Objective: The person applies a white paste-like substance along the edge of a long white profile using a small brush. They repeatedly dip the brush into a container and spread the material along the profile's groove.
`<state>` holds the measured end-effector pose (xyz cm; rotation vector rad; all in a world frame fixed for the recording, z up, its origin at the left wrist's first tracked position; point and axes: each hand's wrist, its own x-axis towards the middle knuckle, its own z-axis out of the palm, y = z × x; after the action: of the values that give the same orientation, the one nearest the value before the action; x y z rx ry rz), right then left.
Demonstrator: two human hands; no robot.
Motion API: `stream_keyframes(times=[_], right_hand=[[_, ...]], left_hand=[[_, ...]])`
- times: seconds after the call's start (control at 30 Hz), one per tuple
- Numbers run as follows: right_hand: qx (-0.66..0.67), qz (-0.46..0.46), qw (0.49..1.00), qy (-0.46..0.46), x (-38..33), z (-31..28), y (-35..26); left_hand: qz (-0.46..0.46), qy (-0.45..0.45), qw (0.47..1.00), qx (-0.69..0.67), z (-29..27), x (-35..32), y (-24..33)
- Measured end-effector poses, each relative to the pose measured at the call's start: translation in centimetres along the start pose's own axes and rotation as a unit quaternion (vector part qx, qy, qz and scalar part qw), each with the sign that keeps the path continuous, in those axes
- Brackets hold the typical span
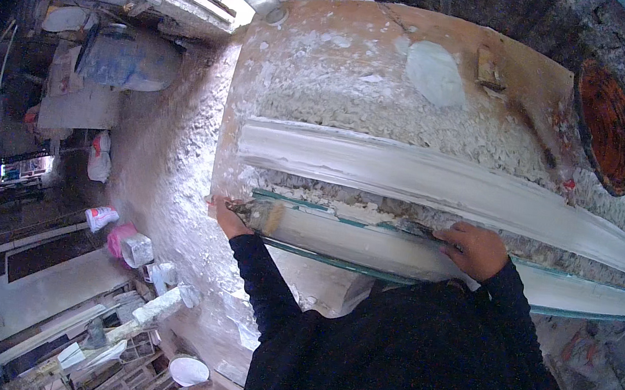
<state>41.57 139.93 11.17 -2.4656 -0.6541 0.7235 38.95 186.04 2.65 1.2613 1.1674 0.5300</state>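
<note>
Our black top [417,359] is nearest. Along the surface's [537,76] near edge, the strip [346,238] looks stiff, brittle, best held at both ends; our left fingers [222,211] grip a brush [271,218], right fingers [452,235] a dark tool [415,228].

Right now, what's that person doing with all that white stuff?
A person in black sleeves is working on a long pale strip with green edges, on a messy table. Their left hand holds a brush at the strip's left end. Their right hand holds a dark tool by the strip's far edge. A long white moulding lies just beyond, with white crumbs behind it.
</note>
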Motion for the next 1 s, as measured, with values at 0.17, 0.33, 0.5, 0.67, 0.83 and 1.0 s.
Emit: stream_keyframes(times=[0.17,0.33,0.5,0.67,0.83,1.0], right_hand=[[-0.016,0.006,1.000,0.001,0.0,-0.2,0.0],[-0.011,0.003,1.000,-0.021,0.3,0.1,-0.2],[-0.009,-0.020,0.999,-0.027,0.6,0.6,-1.0],[-0.037,-0.029,0.999,-0.024,0.5,0.7,-2.4],[-0.018,-0.038,0.999,0.007,0.5,1.1,-3.3],[-0.043,-0.035,0.998,0.036,-0.3,0.8,-2.7]], left_hand=[[0.017,-0.016,0.997,-0.075,2.3,-2.7,1.9],[0.077,-0.038,0.996,-0.036,0.4,0.9,-1.5],[0.015,-0.012,0.996,-0.091,1.0,-0.4,0.0],[0.105,-0.002,0.994,-0.028,-0.6,2.1,-3.2],[0.140,0.058,0.988,-0.038,1.1,0.1,-2.0],[0.072,-0.017,0.978,-0.193,-1.9,-2.3,0.1]])
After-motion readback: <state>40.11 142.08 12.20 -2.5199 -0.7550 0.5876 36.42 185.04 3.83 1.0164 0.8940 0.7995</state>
